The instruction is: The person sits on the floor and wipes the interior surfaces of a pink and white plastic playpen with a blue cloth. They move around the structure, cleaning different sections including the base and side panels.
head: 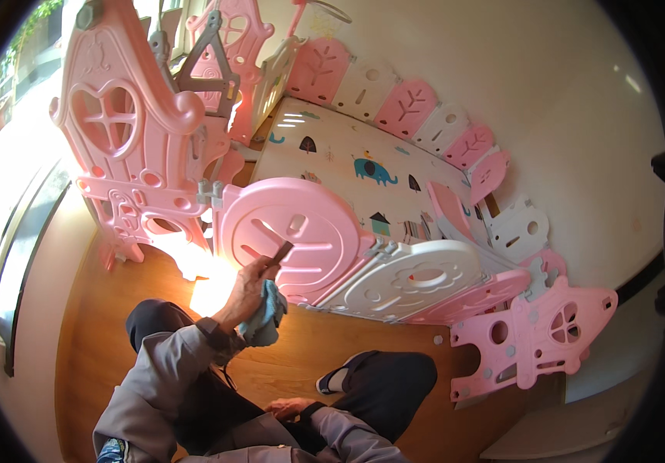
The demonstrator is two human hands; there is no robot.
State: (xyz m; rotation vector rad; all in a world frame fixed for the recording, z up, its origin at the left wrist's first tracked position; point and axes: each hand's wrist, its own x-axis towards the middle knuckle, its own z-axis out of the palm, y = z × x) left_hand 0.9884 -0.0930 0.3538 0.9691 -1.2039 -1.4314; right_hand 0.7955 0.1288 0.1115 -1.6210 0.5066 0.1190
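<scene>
My left hand is closed around a dark flat tool, perhaps a brush or scraper; its kind is unclear. From the same hand hangs a crumpled light-blue cloth. The tool's end points at a round pink plastic fence panel with slots cut in it; whether they touch cannot be told. Low in the view, my right hand rests against my lap, its fingers curled and partly hidden.
A white panel and a pink house-shaped panel continue the fence rightward. At left rises a tall pink playhouse panel with a swing frame. A printed play mat lies inside. Sunlight glares on the wooden floor.
</scene>
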